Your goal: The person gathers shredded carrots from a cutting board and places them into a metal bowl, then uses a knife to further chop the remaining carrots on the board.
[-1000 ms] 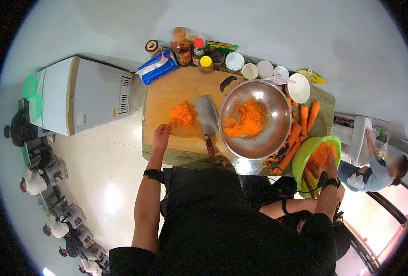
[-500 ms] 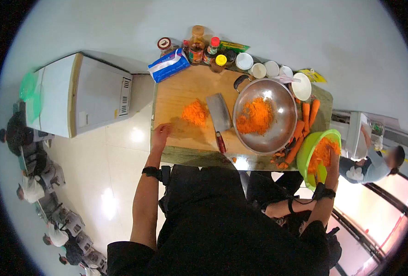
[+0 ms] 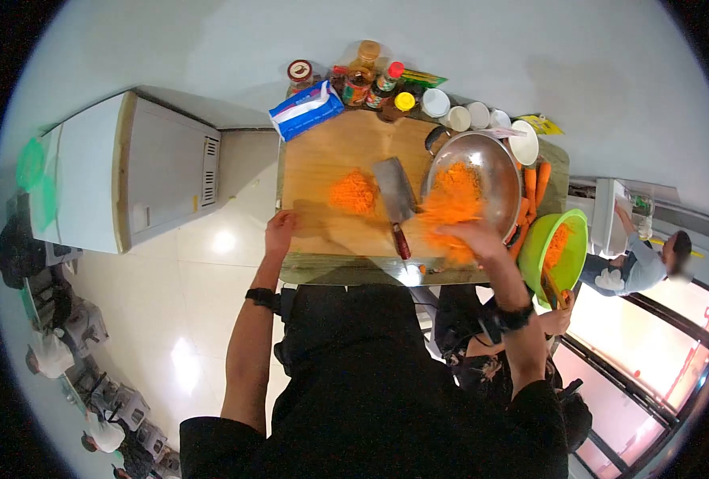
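My right hand (image 3: 476, 238) is closed on a clump of shredded carrot (image 3: 448, 209), blurred by motion, over the near left rim of the metal pan (image 3: 500, 188). More shreds lie inside the pan beneath it. My left hand (image 3: 280, 233) rests at the left edge of the wooden cutting board (image 3: 314, 168), its fingers curled there. A small pile of shredded carrot (image 3: 353, 193) sits on the board. Between pile and pan lies a cleaver (image 3: 395, 190), handle toward me. To the right, a green bowl (image 3: 533, 259) holds more shreds.
Whole carrots (image 3: 543, 182) lie right of the pan. Bottles (image 3: 359, 84), white cups (image 3: 435, 103) and a blue tissue pack (image 3: 307, 110) line the back edge. Another person's hand (image 3: 558, 319) is by the green bowl, with a tool there. A white cabinet (image 3: 162, 172) stands left.
My right hand has come out of the green bowl and moved left to the pan, bringing shredded carrot. My left hand stays at the board's edge. The view has shifted slightly.
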A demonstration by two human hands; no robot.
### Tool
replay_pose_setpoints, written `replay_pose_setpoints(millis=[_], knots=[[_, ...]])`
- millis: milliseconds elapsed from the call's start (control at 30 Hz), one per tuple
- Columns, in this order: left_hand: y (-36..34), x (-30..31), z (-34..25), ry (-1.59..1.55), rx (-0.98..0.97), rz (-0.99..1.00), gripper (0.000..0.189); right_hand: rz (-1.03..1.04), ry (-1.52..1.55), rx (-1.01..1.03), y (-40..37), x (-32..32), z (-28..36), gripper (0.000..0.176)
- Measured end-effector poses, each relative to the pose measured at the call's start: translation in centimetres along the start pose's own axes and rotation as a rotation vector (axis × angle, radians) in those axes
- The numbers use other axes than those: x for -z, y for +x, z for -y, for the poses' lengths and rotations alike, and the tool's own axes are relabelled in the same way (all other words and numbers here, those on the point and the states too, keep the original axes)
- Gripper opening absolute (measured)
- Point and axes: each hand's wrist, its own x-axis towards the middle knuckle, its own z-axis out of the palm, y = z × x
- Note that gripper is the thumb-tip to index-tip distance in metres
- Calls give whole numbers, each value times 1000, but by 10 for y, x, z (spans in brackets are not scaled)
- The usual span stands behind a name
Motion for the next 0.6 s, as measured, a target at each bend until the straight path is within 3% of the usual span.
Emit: replay_pose_setpoints(millis=[67, 167, 233, 267, 333, 433, 467, 533, 600], knots=[[-6, -10, -18, -136, -7, 54, 21, 65, -159, 55, 64, -20, -46, 49], [-8, -25, -38, -20, 63, 33, 19, 132, -358, 91, 110, -78, -40, 55], [0, -26, -21, -378, 88, 102, 25, -3, -676, 77, 118, -114, -20, 62], [4, -26, -12, -378, 91, 95, 25, 5, -676, 75, 132, -122, -35, 62], [11, -28, -1, -44, -67, 156, 30, -219, -1027, 286, 163, -130, -83, 72], [12, -39, -17, -311, 91, 281, 38, -254, -1251, 212, 166, -149, -93, 79], [8, -46, -23, -309, 96, 285, 38, -256, -1248, 206, 165, -154, -95, 79], [1, -61, -44, 45, -75, 258, 47, -250, -1077, 126, 161, -160, -94, 80], [1, -70, -60, -39, -32, 273, 48, -263, -1063, 189, 150, -165, -93, 81]])
